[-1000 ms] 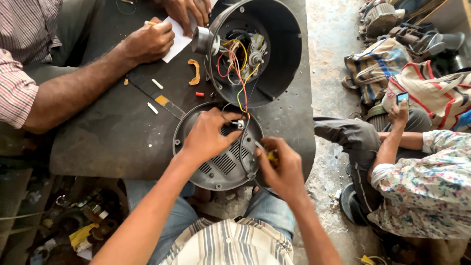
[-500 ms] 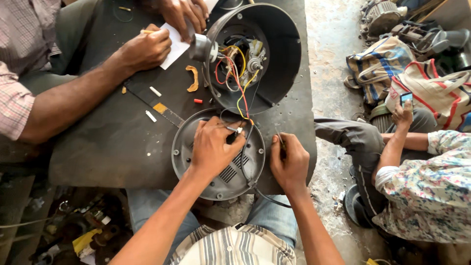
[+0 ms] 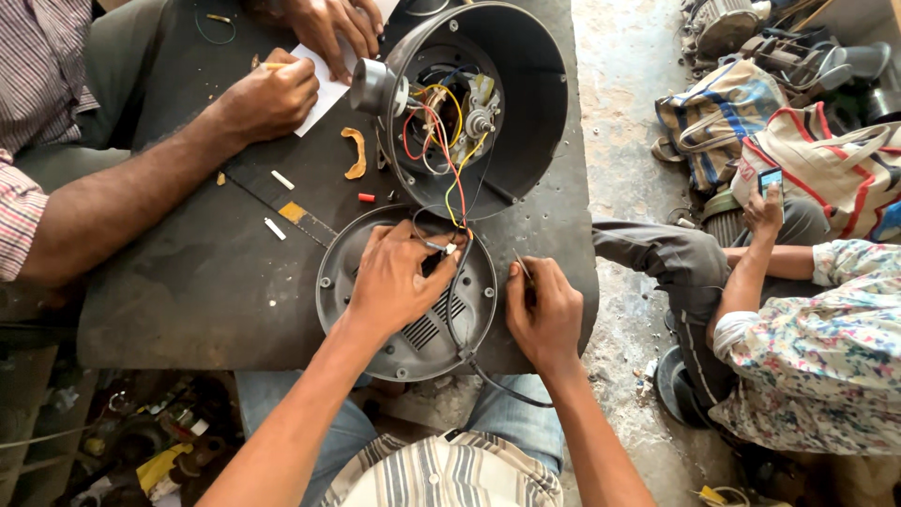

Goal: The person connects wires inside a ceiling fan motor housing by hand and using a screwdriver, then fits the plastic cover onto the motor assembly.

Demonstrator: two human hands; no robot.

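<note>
Wire ends (image 3: 449, 250) are pinched between the left hand (image 3: 399, 277) fingers over the round grey cover (image 3: 371, 343) on the dark table (image 3: 188, 282). A thin tool (image 3: 522, 269) is gripped by the right hand (image 3: 544, 314), beside the cover's rim. The open housing (image 3: 526, 103) lies beyond.

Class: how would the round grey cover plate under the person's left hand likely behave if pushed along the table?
The grey cover plate lies flat, so it would probably slide, not roll. Its attached black cable and coloured wires might tug back. It looks thin, likely light.

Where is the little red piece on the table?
The red piece lies on the dark table, just above the round grey cover, beside the orange curved strip.
</note>
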